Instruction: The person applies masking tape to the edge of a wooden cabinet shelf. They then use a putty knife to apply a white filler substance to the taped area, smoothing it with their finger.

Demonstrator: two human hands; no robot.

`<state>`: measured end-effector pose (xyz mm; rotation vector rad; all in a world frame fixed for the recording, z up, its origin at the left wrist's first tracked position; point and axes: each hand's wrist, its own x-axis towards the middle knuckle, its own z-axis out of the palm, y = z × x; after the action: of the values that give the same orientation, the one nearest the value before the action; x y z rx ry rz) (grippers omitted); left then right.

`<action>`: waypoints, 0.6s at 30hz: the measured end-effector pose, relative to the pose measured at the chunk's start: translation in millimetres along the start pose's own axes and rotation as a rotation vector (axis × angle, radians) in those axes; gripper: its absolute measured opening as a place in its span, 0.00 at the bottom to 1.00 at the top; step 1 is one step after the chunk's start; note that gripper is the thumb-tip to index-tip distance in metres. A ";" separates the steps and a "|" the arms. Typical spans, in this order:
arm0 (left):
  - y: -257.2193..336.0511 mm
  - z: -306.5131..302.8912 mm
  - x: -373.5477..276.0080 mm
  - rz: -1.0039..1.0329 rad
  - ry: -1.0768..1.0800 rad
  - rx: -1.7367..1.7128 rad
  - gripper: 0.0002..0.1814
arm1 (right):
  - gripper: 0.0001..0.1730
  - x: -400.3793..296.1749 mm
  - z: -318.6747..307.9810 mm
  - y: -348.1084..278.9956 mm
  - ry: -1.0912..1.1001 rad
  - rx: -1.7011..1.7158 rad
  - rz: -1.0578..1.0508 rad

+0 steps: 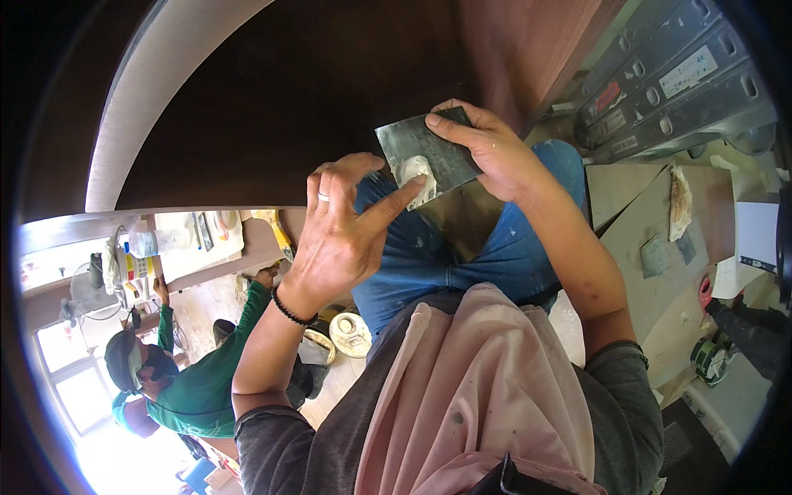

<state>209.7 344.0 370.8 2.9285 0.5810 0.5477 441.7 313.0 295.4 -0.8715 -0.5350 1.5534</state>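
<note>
My right hand (489,145) grips a thin dark square plate (427,145) by its upper right corner, thumb on top. A lump of off-white putty-like paste (416,170) sits near the plate's lower left edge. One digit of my left hand (346,216) presses its tip against the paste. The other left fingers are bent and apart, near the plate's left edge, and hold nothing. A ring and a dark beaded bracelet (291,309) are on that hand and wrist. The plate is over my knees in blue jeans (408,247), in front of a dark brown panel (260,111).
To the left, a person in a green top (198,396) reaches toward a worktop with tools. A yellow-handled brush (278,232) lies nearby. Lidded cans (350,334) stand by my left side. On the right are stacked grey plastic-looking pieces (668,80) and a board (637,247) bearing small plates.
</note>
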 end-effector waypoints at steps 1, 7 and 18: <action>-0.9 1.4 -1.0 -0.001 0.003 -0.006 0.36 | 0.11 0.3 0.7 0.4 0.004 -0.005 0.011; -3.4 2.6 -5.3 0.003 -0.022 -0.055 0.34 | 0.12 1.6 4.0 4.9 -0.005 -0.012 0.023; 18.2 -80.0 2.2 -0.078 0.191 -0.528 0.25 | 0.14 6.5 -5.0 4.3 0.135 0.017 0.065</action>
<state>188.6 330.8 449.0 2.3649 0.4765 0.8311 442.9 317.9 287.6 -0.9810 -0.3993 1.5431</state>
